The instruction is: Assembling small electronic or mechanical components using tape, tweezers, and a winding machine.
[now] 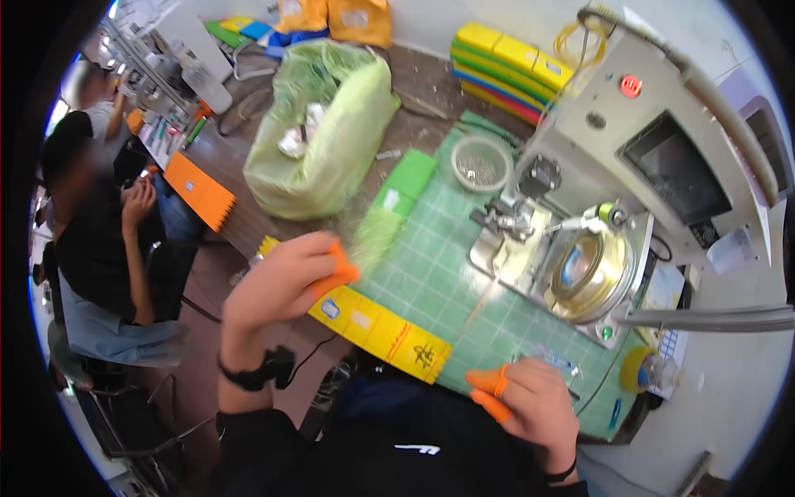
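My left hand (pixel 286 277) is raised over the left end of a yellow strip-shaped pouch (pixel 381 331) at the table's near edge. Orange finger cots cover its thumb and fingertips, which are pressed together. A blurred, see-through patch lies just beyond them, and what they hold, if anything, I cannot make out. My right hand (pixel 534 406) hovers by the near edge, right of the yellow pouch. Its thumb and index finger, also in orange cots, are slightly apart with nothing seen between them. A green pouch (pixel 402 190) lies beyond the left hand.
A green gridded mat (pixel 439 265) covers the table. On the right stands a bench machine (pixel 613 141) with a screen and a round brass-coloured bowl (pixel 588 273). Behind are a tub of small metal parts (pixel 480 166) and a bag-lined bin (pixel 331 157). Another person (pixel 99 215) sits left.
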